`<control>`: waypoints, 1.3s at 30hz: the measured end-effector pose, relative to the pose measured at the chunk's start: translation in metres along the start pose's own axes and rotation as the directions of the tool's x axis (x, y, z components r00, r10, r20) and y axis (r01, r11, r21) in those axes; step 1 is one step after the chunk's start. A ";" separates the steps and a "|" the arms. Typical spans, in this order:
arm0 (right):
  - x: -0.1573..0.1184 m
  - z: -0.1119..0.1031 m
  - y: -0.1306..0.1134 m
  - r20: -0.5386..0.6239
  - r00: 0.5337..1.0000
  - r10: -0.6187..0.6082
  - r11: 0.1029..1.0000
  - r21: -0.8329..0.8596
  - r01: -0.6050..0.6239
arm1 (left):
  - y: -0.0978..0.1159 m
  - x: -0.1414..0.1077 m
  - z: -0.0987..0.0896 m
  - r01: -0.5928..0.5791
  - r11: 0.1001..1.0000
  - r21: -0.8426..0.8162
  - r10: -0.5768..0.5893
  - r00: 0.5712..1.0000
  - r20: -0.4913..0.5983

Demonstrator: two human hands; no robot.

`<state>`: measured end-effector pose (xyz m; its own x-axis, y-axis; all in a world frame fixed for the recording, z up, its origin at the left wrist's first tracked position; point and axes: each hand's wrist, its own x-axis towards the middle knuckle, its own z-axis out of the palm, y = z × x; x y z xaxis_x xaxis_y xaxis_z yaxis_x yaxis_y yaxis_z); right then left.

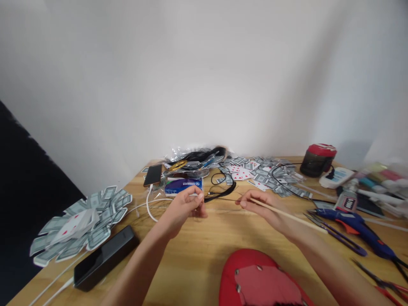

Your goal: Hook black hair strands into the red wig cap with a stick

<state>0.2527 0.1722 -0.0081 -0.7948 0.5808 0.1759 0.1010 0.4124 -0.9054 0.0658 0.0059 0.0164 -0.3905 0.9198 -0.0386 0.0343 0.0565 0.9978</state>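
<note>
My left hand (191, 203) is closed in a pinch above the middle of the table. Whatever is between its fingertips is too small to make out. A lock of black hair-like strands (227, 191) shows just beyond them. In my right hand (266, 208) is a thin pale wooden stick (295, 216), pinched near its dark, slender tip, which points toward the left hand. The stick's other end slants back over my right wrist. Below, between my forearms, sits a rounded red object (236, 265) with a pink patch and small metallic bits; its lower part is cut off.
A blue box (183, 187), phone (153, 175) and bagged black hair (204, 155) lie behind. Playing cards (242, 172) mix with printed bill-like pieces. At right are a blue glue gun (353, 223), glue bottle (347, 200), tweezers (341, 238) and red-handled pliers (382, 284). A power bank (106, 257) lies left.
</note>
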 end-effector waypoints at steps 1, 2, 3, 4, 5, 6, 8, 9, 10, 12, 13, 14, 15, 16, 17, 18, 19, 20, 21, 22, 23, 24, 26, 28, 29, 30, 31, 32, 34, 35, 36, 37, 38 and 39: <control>0.000 -0.002 0.000 0.000 1.000 0.015 1.000 0.024 -0.015 | 0.001 -0.001 -0.001 0.020 1.000 0.011 -0.020 1.000 0.014; 0.000 -0.004 -0.001 -0.001 1.000 0.031 0.998 0.050 -0.030 | 0.003 -0.002 -0.002 0.040 0.999 0.027 -0.041 0.999 0.032; 0.000 -0.006 0.000 0.000 0.999 0.047 0.996 0.077 -0.047 | 0.004 -0.002 -0.002 0.058 0.997 0.047 -0.061 0.997 0.055; 0.000 -0.007 0.000 0.002 0.998 0.064 0.993 0.102 -0.064 | 0.006 -0.003 -0.003 0.071 0.995 0.070 -0.076 0.994 0.079; 0.000 -0.009 0.002 0.004 0.997 0.079 0.989 0.124 -0.079 | 0.007 -0.003 -0.003 0.076 0.992 0.096 -0.085 0.991 0.099; 0.001 -0.009 0.003 0.006 0.996 0.093 0.985 0.142 -0.092 | 0.008 -0.004 -0.003 0.073 0.990 0.124 -0.087 0.990 0.114; 0.002 -0.010 0.007 0.007 0.994 0.114 0.980 0.165 -0.113 | 0.009 -0.005 -0.004 0.055 0.982 0.182 -0.079 0.989 0.127; 0.002 -0.010 0.010 0.007 0.993 0.121 0.977 0.173 -0.121 | 0.009 -0.005 -0.004 0.043 0.976 0.214 -0.072 0.989 0.127; 0.003 -0.010 0.012 0.006 0.992 0.128 0.975 0.180 -0.127 | 0.008 -0.005 -0.004 0.033 0.968 0.247 -0.066 0.990 0.125; 0.005 -0.010 0.016 0.002 0.990 0.139 0.972 0.192 -0.137 | 0.007 -0.005 -0.004 0.020 0.951 0.309 -0.061 0.990 0.125; 0.005 -0.010 0.018 -0.001 0.990 0.144 0.970 0.197 -0.141 | 0.007 -0.005 -0.004 0.016 0.943 0.334 -0.062 0.990 0.129; 0.006 -0.010 0.019 -0.005 0.989 0.148 0.969 0.199 -0.144 | 0.006 -0.005 -0.004 0.012 0.936 0.353 -0.064 0.989 0.135; 0.006 -0.010 0.020 -0.009 0.989 0.150 0.969 0.200 -0.146 | 0.007 -0.005 -0.004 0.008 0.931 0.365 -0.065 0.988 0.143; 0.006 -0.010 0.020 -0.014 0.988 0.152 0.969 0.198 -0.146 | 0.007 -0.006 -0.004 0.003 0.930 0.369 -0.062 0.987 0.150; 0.006 -0.010 0.020 -0.017 0.988 0.152 0.970 0.195 -0.145 | 0.008 -0.006 -0.005 -0.004 0.931 0.365 -0.056 0.986 0.154; 0.006 -0.010 0.019 -0.018 0.989 0.150 0.971 0.193 -0.144 | 0.009 -0.007 -0.006 -0.009 0.935 0.354 -0.050 0.986 0.157; 0.006 -0.009 0.018 -0.017 0.989 0.147 0.971 0.191 -0.141 | 0.010 -0.007 -0.007 -0.012 0.942 0.336 -0.043 0.987 0.155; 0.005 -0.008 0.016 -0.013 0.990 0.142 0.972 0.192 -0.137 | 0.011 -0.007 -0.009 -0.012 0.950 0.312 -0.036 0.988 0.149; 0.004 -0.006 0.015 -0.009 0.991 0.135 0.972 0.193 -0.131 | 0.011 -0.008 -0.010 -0.010 0.960 0.281 -0.031 0.990 0.140; 0.004 -0.004 0.014 -0.004 0.992 0.128 0.973 0.196 -0.124 | 0.012 -0.007 -0.011 -0.006 0.969 0.247 -0.026 0.991 0.129; 0.003 -0.001 0.013 0.002 0.993 0.120 0.973 0.198 -0.118 | 0.012 -0.007 -0.013 -0.004 0.978 0.210 -0.021 0.993 0.116; 0.002 0.002 0.012 0.007 0.994 0.112 0.973 0.200 -0.112 | 0.012 -0.007 -0.013 -0.004 0.985 0.171 -0.014 0.995 0.101; 0.002 0.006 0.011 0.019 0.995 0.100 0.974 0.203 -0.102 | 0.010 -0.005 -0.013 -0.012 0.995 0.103 0.005 0.997 0.071; 0.001 0.008 0.011 0.026 0.996 0.091 0.974 0.206 -0.094 | 0.009 -0.004 -0.012 -0.025 0.998 0.060 0.022 0.999 0.042; 0.002 0.008 0.011 0.026 0.996 0.087 0.974 0.207 -0.090 | 0.008 -0.004 -0.011 -0.031 0.998 0.049 0.030 0.999 0.029; 0.002 0.008 0.012 0.025 0.996 0.083 0.975 0.207 -0.087 | 0.008 -0.003 -0.010 -0.036 0.998 0.046 0.035 0.999 0.018; 0.002 0.007 0.012 0.024 0.996 0.081 0.975 0.205 -0.084 | 0.008 -0.003 -0.010 -0.040 0.998 0.051 0.040 0.999 0.008; 0.003 0.006 0.012 0.021 0.997 0.078 0.976 0.203 -0.081 | 0.008 -0.002 -0.009 -0.044 0.997 0.064 0.044 0.999 0.000; 0.003 0.004 0.013 0.016 0.997 0.075 0.978 0.195 -0.077 | 0.008 -0.001 -0.009 -0.050 0.992 0.118 0.053 0.998 -0.020; 0.004 0.003 0.013 0.010 0.997 0.074 0.979 0.190 -0.075 | 0.007 0.000 -0.009 -0.054 0.986 0.160 0.060 0.998 -0.033; 0.004 0.001 0.014 0.001 0.997 0.073 0.981 0.181 -0.072 | 0.007 0.001 -0.011 -0.059 0.975 0.212 0.071 0.996 -0.049; 0.005 -0.001 0.015 -0.011 0.997 0.071 0.983 0.169 -0.068 | 0.006 0.002 -0.012 -0.067 0.959 0.274 0.089 0.994 -0.067; 0.005 -0.003 0.017 -0.025 0.997 0.067 0.986 0.152 -0.062 | 0.005 0.002 -0.014 -0.076 0.936 0.343 0.111 0.990 -0.084; 0.005 -0.005 0.018 -0.041 0.997 0.058 0.990 0.129 -0.052 | 0.004 0.003 -0.016 -0.082 0.906 0.415 0.136 0.985 -0.103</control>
<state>0.2533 0.1862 -0.0217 -0.7627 0.6317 0.1385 0.0642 0.2871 -0.9557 0.0497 0.0023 0.0210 -0.4748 0.8741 0.1030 0.4449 0.1374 0.8850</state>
